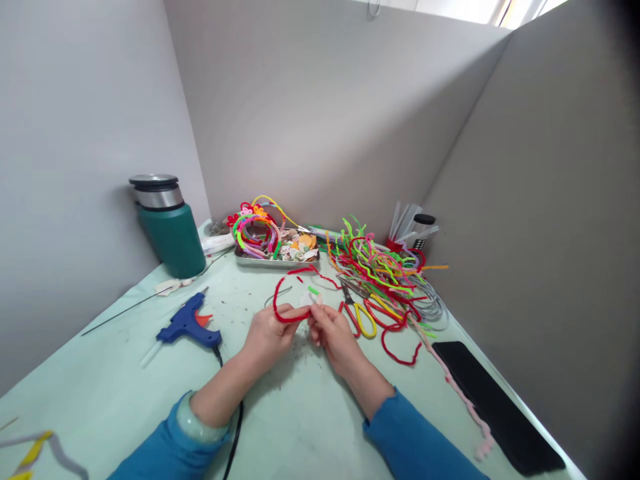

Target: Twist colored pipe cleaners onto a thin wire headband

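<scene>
My left hand [270, 333] and my right hand [334, 333] meet over the middle of the pale green table [310, 427]. Both pinch a red pipe cleaner [281, 308] bent into a loop that arcs up and back from my fingers. A small white piece with a green tip [313, 293] sticks up between my fingertips. Both sleeves are blue, and a pale green bangle [197, 421] sits on my left wrist.
A blue glue gun [187, 325] lies left of my hands, its black cord running toward me. Scissors [356, 308], a pile of coloured pipe cleaners [380, 267], a metal tray [273, 259], a green flask [170, 227] and a black phone [493, 400] ring the workspace. Grey partitions enclose it.
</scene>
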`<state>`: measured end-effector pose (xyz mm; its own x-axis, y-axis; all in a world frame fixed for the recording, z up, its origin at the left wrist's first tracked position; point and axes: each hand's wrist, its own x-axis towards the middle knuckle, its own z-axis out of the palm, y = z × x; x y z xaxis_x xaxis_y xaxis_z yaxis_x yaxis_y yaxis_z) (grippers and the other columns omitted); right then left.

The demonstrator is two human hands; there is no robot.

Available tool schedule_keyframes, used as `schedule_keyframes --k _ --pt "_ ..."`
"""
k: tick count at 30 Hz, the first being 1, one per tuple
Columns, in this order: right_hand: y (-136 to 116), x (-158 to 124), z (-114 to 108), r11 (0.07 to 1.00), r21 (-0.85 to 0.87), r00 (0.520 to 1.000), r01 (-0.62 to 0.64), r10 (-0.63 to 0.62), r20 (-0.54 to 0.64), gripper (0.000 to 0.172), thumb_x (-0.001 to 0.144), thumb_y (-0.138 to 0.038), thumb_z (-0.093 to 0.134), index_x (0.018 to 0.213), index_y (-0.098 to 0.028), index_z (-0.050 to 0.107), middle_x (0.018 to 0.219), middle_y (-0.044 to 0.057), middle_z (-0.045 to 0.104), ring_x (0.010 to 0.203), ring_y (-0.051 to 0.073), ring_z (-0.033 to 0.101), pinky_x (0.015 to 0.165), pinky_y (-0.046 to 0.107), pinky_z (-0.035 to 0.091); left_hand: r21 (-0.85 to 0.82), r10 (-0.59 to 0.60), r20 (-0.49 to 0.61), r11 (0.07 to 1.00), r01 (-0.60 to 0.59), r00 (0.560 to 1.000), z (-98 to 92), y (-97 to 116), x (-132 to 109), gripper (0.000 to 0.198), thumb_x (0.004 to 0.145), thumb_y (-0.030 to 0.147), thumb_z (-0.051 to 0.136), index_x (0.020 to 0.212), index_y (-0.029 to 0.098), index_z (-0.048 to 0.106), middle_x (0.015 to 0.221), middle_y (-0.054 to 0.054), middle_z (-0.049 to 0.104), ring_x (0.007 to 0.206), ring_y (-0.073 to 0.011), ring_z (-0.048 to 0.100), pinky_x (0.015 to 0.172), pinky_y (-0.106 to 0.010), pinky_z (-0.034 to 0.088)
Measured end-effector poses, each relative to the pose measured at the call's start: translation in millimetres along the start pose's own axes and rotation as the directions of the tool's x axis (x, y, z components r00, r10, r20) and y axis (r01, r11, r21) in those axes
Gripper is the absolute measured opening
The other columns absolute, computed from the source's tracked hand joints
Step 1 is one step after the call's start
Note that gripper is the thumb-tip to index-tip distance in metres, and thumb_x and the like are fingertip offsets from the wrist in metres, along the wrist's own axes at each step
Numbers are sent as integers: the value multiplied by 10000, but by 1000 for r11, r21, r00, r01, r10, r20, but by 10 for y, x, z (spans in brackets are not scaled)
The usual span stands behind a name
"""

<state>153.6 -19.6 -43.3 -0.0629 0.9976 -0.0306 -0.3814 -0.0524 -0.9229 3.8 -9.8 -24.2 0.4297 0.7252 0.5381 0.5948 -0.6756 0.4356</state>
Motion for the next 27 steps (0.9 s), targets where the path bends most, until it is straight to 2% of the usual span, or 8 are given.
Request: schedule_keyframes --k 4,11,15,19,24,27 --pt "-15 -25 11 1000 -28 999 5 -4 35 267 708 -410 647 724 -161 553 508 -62 468 408 49 385 384 172 262 112 10 40 994 -14 999 -15 21 2 296 808 139 443 966 236 674 710 -19 616 640 -121 568 590 -207 415" --pt "-12 -27 -12 998 43 994 -51 47 97 199 686 -276 662 811 -170 548 529 -68 467 425 48 388 390 163 260 126 -21 114 992 6 993 -18 -15 -28 519 704 80 490 1165 307 563 809 0 623 683 -120 573 590 -196 409" --pt "-22 -25 0 998 -8 993 -70 71 100 168 688 -270 641 790 -171 550 486 -75 457 395 52 377 373 170 251 188 -43 127 982 19 991 -32 -10 -29 498 680 76 488 1111 297 602 780 -1 612 661 -127 566 582 -205 400" --pt "-18 -17 5 990 -123 993 -70 81 91 174 705 -321 612 714 -156 558 436 -68 457 355 50 357 353 177 235 126 -52 118 991 37 992 -23 -6 -30 531 662 40 466 1109 294 598 818 -4 600 705 -126 569 613 -201 408" --pt "42 6 5 972 -234 1000 -1 8 29 238 706 -366 586 608 -156 527 400 -74 421 328 46 329 340 181 215 30 -38 122 999 35 992 -9 19 -5 370 798 133 423 1095 259 605 811 -23 585 697 -124 553 613 -208 401" --pt "63 9 4 961 -274 999 33 -36 -6 207 717 -350 576 645 -164 518 425 -77 427 354 50 349 360 174 245 -50 -108 94 992 113 990 -2 34 16 294 834 188 414 1050 208 613 808 -32 619 681 -123 553 623 -212 398"
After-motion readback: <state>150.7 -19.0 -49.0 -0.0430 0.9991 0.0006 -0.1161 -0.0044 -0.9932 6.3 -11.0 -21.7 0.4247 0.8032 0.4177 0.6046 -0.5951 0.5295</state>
